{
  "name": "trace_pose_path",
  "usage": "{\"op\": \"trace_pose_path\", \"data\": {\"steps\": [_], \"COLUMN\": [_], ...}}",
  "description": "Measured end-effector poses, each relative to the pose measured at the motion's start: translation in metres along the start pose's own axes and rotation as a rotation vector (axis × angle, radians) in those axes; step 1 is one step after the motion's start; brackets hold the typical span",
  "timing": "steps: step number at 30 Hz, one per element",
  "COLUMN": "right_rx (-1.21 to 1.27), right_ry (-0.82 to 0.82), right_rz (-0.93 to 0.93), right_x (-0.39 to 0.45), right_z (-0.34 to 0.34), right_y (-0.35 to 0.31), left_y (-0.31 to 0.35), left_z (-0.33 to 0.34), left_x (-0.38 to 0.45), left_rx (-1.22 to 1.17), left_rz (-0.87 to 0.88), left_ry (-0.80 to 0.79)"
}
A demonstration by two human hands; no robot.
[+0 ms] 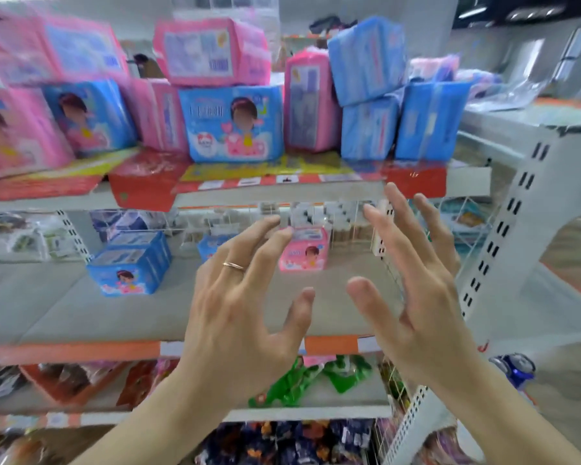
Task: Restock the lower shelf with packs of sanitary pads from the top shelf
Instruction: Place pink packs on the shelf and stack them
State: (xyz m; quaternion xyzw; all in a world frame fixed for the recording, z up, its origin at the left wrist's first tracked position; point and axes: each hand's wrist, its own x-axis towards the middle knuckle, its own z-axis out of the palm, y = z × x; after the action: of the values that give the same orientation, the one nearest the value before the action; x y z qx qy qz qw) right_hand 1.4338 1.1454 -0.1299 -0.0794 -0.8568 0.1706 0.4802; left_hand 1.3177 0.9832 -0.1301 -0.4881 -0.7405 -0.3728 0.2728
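Observation:
Several pink and blue packs of sanitary pads are stacked on the top shelf (282,193), among them a blue pack (233,124) at the middle and a pink pack (212,52) lying on top of it. On the lower shelf (81,307) stand a blue pack (128,263) at the left and a small pink pack (304,250) further back. My left hand (239,303) and my right hand (413,283) are raised in front of the lower shelf, palms facing each other, fingers spread, holding nothing. A ring is on my left hand.
A white slotted upright (503,236) frames the shelf on the right, with a wire divider (393,263) beside it. Green packets (302,380) and other goods lie on the shelves below. More blue packs (399,95) stand at the top shelf's right end.

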Motion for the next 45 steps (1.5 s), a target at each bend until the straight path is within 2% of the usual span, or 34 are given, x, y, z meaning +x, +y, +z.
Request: {"op": "trace_pose_path", "data": {"steps": [7,15,28,35,41,45], "right_rx": [0.007,0.027,-0.068,-0.107,-0.194,-0.177], "right_ry": [0.008,-0.04,-0.012,-0.031,-0.068,-0.1], "right_rz": [-0.015,-0.02,-0.058,-0.033,0.129,0.237], "right_x": [0.02,0.034,0.1,0.176,0.25,0.282], "right_z": [-0.017,-0.001,0.046,0.072,0.098,0.107], "right_y": [0.006,0.007,-0.025,-0.06,-0.067,-0.064], "left_y": [-0.001,-0.015,-0.098,-0.144,-0.18,-0.199], "left_z": [-0.009,-0.023,-0.066,-0.096,-0.097,-0.087], "left_x": [0.019,0.026,0.064,0.14,0.238,0.28], "left_rx": [0.02,0.023,-0.037,-0.025,-0.087,-0.177], "left_rz": [-0.017,-0.075,-0.114,-0.121,-0.196,-0.314], "left_ry": [0.039,0.111,0.161,0.103,0.044,-0.024]}}
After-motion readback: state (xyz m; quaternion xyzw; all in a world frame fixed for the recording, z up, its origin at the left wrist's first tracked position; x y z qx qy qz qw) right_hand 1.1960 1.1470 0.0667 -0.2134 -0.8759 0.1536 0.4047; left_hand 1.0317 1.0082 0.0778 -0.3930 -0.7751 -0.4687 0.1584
